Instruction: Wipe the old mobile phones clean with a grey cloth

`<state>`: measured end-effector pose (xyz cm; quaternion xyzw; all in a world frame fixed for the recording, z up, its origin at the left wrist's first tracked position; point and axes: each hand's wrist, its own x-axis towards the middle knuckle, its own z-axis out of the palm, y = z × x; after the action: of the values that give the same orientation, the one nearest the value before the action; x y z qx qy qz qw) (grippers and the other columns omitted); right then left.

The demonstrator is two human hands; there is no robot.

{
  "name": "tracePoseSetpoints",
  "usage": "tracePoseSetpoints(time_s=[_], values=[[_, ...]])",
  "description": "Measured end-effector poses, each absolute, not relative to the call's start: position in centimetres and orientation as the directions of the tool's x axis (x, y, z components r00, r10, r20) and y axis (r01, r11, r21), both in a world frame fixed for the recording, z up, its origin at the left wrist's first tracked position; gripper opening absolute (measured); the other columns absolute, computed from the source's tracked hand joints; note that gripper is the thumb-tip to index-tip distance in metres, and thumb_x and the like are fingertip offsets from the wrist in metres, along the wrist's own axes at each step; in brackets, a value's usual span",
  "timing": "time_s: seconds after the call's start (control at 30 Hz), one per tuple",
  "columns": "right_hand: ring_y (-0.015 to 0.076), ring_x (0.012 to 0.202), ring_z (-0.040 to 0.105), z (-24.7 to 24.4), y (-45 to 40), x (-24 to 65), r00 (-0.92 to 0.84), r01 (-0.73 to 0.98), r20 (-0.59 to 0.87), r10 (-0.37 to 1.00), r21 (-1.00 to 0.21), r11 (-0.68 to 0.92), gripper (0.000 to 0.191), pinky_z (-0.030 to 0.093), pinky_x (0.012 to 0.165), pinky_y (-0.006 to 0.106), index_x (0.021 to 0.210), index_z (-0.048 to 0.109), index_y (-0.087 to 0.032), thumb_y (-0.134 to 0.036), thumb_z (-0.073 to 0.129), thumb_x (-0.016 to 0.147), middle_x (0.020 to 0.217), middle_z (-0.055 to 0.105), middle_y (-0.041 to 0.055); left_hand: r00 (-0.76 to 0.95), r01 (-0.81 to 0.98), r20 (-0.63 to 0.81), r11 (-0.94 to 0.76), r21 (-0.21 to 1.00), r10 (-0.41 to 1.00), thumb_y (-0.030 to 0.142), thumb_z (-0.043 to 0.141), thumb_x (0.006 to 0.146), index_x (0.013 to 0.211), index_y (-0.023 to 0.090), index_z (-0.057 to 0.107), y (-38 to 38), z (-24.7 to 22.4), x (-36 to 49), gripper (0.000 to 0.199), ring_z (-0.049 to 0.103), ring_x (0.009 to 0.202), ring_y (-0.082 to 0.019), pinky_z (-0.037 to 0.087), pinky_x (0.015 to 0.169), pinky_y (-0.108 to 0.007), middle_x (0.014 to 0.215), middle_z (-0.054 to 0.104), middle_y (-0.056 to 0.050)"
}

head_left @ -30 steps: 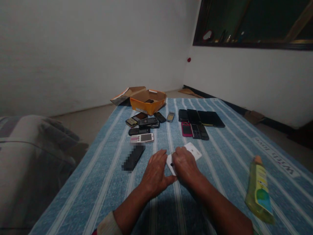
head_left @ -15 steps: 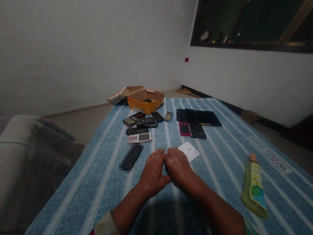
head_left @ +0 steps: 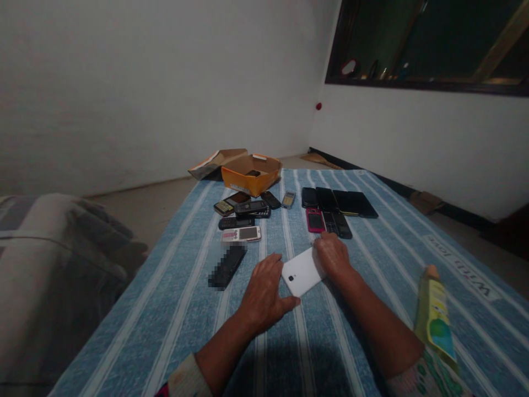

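Note:
A white smartphone [head_left: 303, 271] lies at a slant between my hands over the striped cloth, its back with the dark camera spot facing up. My right hand [head_left: 333, 257] is closed on its far right end, fingers bent over the edge. At the near left end my left hand [head_left: 264, 292] holds it, the fingers along the left edge and the thumb by the lower corner. Left of that hand rests a dark, partly pixelated phone [head_left: 229, 266]. A white-and-pink phone [head_left: 248, 234] lies just beyond it.
Several old phones, one a black keypad phone [head_left: 236, 223], lie left of centre before an open orange box [head_left: 248, 182]. More lie right, including a pink phone [head_left: 315, 220] and a black tablet-like device [head_left: 361, 205]. A yellow-green bottle [head_left: 436, 320] lies by my right forearm.
My right hand has moved right and away from my left, to the phone's far end. The white phone, mostly covered before, now shows between both hands. The view has shifted slightly.

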<state>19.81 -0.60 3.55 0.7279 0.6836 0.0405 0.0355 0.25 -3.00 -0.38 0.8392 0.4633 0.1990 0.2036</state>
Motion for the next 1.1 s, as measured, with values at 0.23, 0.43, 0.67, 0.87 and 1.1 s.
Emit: tracePoseSetpoints(time_s=[0.23,0.43,0.67,0.87,1.1], values=[[0.0260,0.097,0.058,2.9,-2.6,15.8,-0.113,0.992,0.042,0.993,0.066,0.110,0.027,0.043,0.075,0.033,0.096,0.071,-0.012,-0.008,0.044,0.092,0.100,0.064,0.0155,0.493,0.704,0.138,-0.488,0.516,0.859,0.034,0.079,0.061,0.118,0.013,0.055,-3.1,-0.3,0.3,0.066,0.040,0.137,-0.039,0.030,0.114,-0.057,0.143,0.048,-0.022],[0.0251,0.099,0.056,3.0,-3.5,15.6,-0.148,0.988,0.040,0.988,0.042,0.146,0.024,0.042,0.074,0.032,0.097,0.069,-0.013,-0.009,0.046,0.092,0.102,0.063,0.0140,0.498,0.704,0.139,-0.493,0.512,0.856,0.034,0.079,0.062,0.120,0.014,0.054,-3.1,-0.3,0.3,0.066,0.041,0.136,-0.038,0.031,0.113,-0.057,0.143,0.048,-0.022],[0.0244,0.099,0.055,2.6,-5.5,18.6,-0.029,0.998,0.021,0.999,0.050,0.028,0.024,0.040,0.074,0.031,0.097,0.069,-0.015,-0.009,0.046,0.092,0.102,0.064,0.0113,0.498,0.678,0.168,-0.503,0.536,0.851,0.034,0.079,0.061,0.117,0.017,0.055,-3.2,-0.6,0.2,0.064,0.041,0.136,-0.039,0.031,0.111,-0.060,0.142,0.049,-0.020],[0.0236,0.094,0.055,1.6,-7.5,18.8,-0.047,0.997,0.074,0.996,0.063,0.043,0.024,0.039,0.075,0.031,0.094,0.068,-0.016,-0.009,0.045,0.093,0.099,0.064,0.0109,0.497,0.693,0.146,-0.493,0.525,0.855,0.034,0.080,0.061,0.118,0.017,0.054,-3.4,-0.3,0.4,0.064,0.039,0.137,-0.038,0.031,0.112,-0.059,0.143,0.048,-0.020],[0.0249,0.096,0.056,2.5,-7.2,17.2,-0.052,0.999,0.027,0.998,0.010,0.051,0.024,0.040,0.074,0.031,0.093,0.069,-0.015,-0.006,0.047,0.089,0.097,0.064,0.0117,0.499,0.705,0.132,-0.490,0.513,0.856,0.034,0.079,0.062,0.117,0.015,0.055,-3.3,-0.1,0.3,0.063,0.040,0.136,-0.038,0.030,0.112,-0.057,0.143,0.048,-0.021]])
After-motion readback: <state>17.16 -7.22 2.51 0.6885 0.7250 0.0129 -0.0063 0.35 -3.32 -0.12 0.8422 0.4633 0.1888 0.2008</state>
